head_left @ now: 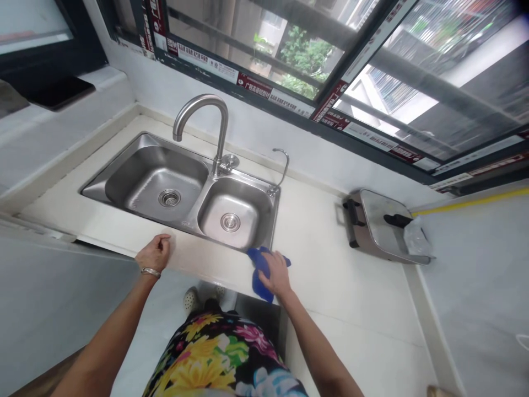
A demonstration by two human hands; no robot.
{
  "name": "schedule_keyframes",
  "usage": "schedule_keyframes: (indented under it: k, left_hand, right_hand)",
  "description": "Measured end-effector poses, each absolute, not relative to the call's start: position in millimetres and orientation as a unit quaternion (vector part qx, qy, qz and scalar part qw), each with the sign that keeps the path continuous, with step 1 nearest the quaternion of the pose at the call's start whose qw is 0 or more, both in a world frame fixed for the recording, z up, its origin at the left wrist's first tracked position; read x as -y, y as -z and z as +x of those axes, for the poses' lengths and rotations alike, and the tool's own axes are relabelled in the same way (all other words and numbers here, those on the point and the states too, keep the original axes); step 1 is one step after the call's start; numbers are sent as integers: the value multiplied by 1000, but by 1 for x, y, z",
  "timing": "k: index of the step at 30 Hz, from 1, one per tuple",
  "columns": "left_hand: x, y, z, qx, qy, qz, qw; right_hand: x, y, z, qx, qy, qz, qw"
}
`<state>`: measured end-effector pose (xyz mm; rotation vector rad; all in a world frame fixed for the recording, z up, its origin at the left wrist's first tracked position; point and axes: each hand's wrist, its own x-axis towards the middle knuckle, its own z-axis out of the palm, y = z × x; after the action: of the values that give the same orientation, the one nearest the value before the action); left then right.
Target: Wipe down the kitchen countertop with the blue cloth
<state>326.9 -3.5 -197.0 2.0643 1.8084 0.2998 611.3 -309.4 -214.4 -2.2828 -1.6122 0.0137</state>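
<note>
We've got our R hand point(276, 270) on the blue cloth point(259, 288), fingers & thumb bent round it, gripping it against the white counter point(330, 275). Cloth lies directly under that hand: most of it shows on the thumb side, w/ a small bit poking out past the fingertips on the far side. Its top end is right at the front R corner of the small basin point(261, 203); its bottom end hangs near the counter's front edge.

Our L hand point(155, 251) is well apart from the cloth, off to its L. It's curled in a loose fist at the front edge, approx. in front of the large basin point(124, 179); can't tell if it's touching the counter. We have a bracelet point(151, 272) on that wrist.

Behind the basins: a curved tap point(223, 132) b/w the two, plus a thin spout point(286, 165) at the back R corner. Further R, well apart from our R hand, there's a boxy pan point(374, 229) w/ a clear lid & a plastic bag point(417, 237) on top. Below us: floral clothing point(206, 358) & pale shoes.
</note>
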Motion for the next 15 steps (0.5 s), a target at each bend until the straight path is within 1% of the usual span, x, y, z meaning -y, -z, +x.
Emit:
schedule_keyframes:
  k: [4, 10, 15]
  left_hand:
    - [4, 195, 328, -646, -106, 732, 188]
    - [6, 197, 326, -633, -119, 740, 194]
    - [10, 197, 324, -610, -137, 748, 223]
  right_hand:
    - [312, 217, 634, 588, 3, -793, 160]
    - [326, 231, 632, 481, 77, -851, 198]
    - [368, 236, 607, 472, 84, -862, 165]
